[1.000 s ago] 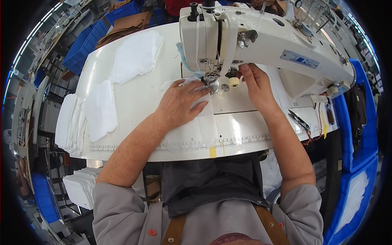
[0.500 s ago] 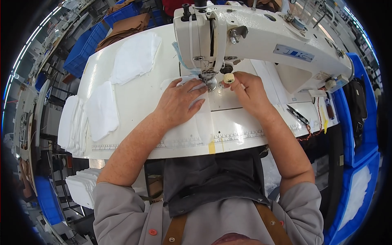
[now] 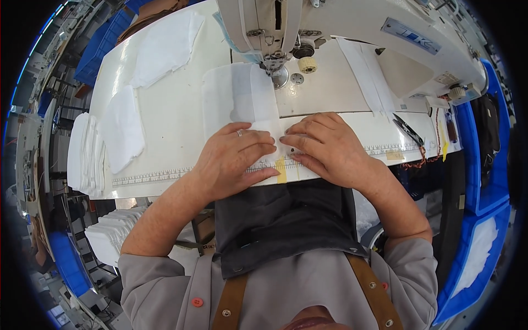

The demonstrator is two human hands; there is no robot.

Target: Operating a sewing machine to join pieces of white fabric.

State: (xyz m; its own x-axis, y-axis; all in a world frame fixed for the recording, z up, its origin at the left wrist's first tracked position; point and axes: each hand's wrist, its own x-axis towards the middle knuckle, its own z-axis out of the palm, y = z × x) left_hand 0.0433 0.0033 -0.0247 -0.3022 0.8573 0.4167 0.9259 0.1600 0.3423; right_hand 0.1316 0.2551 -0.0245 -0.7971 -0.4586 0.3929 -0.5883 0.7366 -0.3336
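Observation:
My left hand (image 3: pixel 234 162) lies over the lower part of a translucent white fabric piece (image 3: pixel 220 93), fingers bent and apart, thumb near the table's front edge. My right hand (image 3: pixel 324 148) is open beside it, fingertips resting at the fabric's right edge, facing my left hand's fingertips. The fabric's far end reaches the presser foot (image 3: pixel 271 69) of a white sewing machine (image 3: pixel 352 22), left of the round needle plate.
White cut pieces (image 3: pixel 162 47) and a stack (image 3: pixel 82 151) lie on the left of the table (image 3: pixel 170 126). Black snips (image 3: pixel 407 129) and a long white strip (image 3: pixel 363 77) lie at right. Blue bins (image 3: pixel 478 253) stand at right, another blue bin (image 3: pixel 99 44) at upper left.
Both hands have moved toward me, down the fabric to the table's front edge. My right hand has left the machine's cream knob and moved left beside my left hand.

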